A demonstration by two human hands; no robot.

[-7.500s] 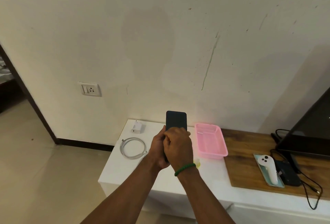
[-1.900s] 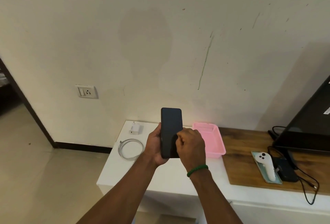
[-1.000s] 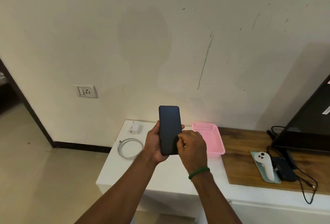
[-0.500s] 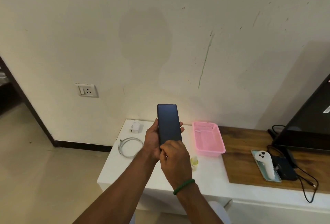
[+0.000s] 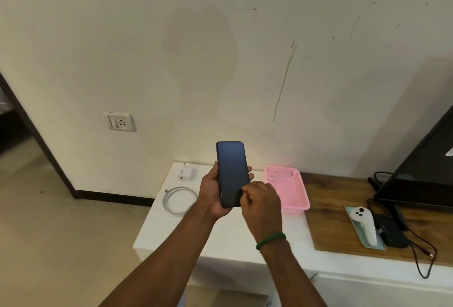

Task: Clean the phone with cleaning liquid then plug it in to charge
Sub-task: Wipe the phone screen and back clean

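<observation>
Head view: phone (image 5: 232, 172), upright at frame centre, gripped by your left hand (image 5: 210, 196); right hand (image 5: 261, 205), fingers curled against its lower screen, contents indiscernible. Step, likely: wiping. Next: fetch cable (image 5: 180, 200), left of centre.

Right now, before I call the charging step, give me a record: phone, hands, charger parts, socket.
phone: upright, dark screen toward camera
left hand: grips the phone from behind
right hand: fingers curled against the lower screen; whether it holds a wipe cannot be told
charger adapter: on the white table, unplugged
cable: coiled on the table, apart from the adapter
wall socket: nothing plugged in, left of the table
pink basket: on the table, right of the phone
</observation>
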